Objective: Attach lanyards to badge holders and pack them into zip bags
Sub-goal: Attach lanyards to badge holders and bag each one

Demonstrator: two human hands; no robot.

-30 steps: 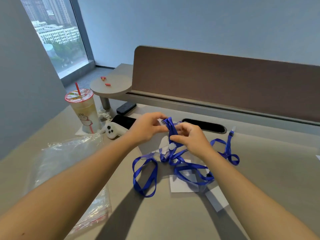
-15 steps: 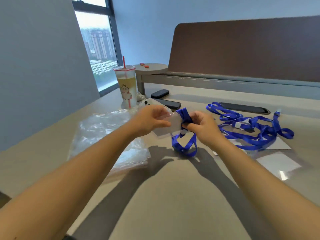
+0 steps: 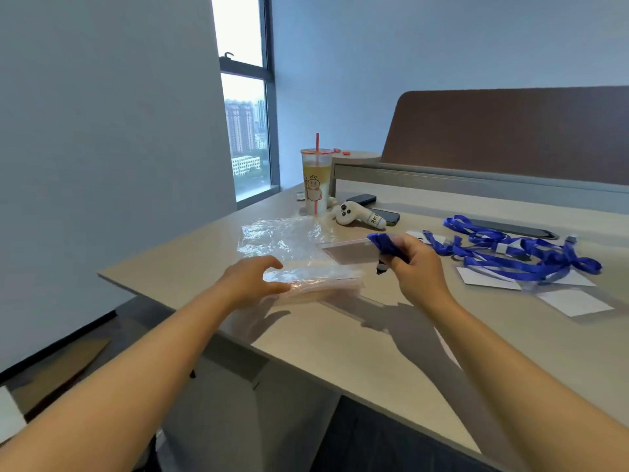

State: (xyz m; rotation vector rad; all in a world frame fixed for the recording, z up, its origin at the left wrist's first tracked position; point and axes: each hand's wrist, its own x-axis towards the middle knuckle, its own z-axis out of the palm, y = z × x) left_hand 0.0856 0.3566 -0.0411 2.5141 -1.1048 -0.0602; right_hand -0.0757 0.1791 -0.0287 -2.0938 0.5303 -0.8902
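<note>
The bench [image 3: 340, 352] carries everything here, its left corner jutting toward the wall by the window. Lying flat near that left edge is a stack of clear zip bags [image 3: 289, 247]; I cannot count the sheets, since they blur into one crinkled layer. Toward the right edge sprawls a tangle of loose blue lanyards [image 3: 517, 257], several, the exact number not clear to me, over at least three white cards [image 3: 575, 303].

The person looks to be at the packing step. The right hand [image 3: 413, 264] is clamped round a bunched blue lanyard [image 3: 383, 242] with a clear badge holder [image 3: 347, 252] sticking out to the left, held in the air just above the near end of the bags. I cannot make out the join, which is hidden in the fist. The left hand [image 3: 253, 281] is spread, fingers relaxed and apart, reaching onto the near edge of the bags and touching or almost touching the top one.

The next move, as I judge it, calls for the left hand to peel one bag free and open its mouth, so the right can slide the holder in edge first.

At the far left corner stand one drink cup [image 3: 316, 182] with a red straw, one small white plush toy [image 3: 357, 215] and two dark phones [image 3: 361, 199].
</note>
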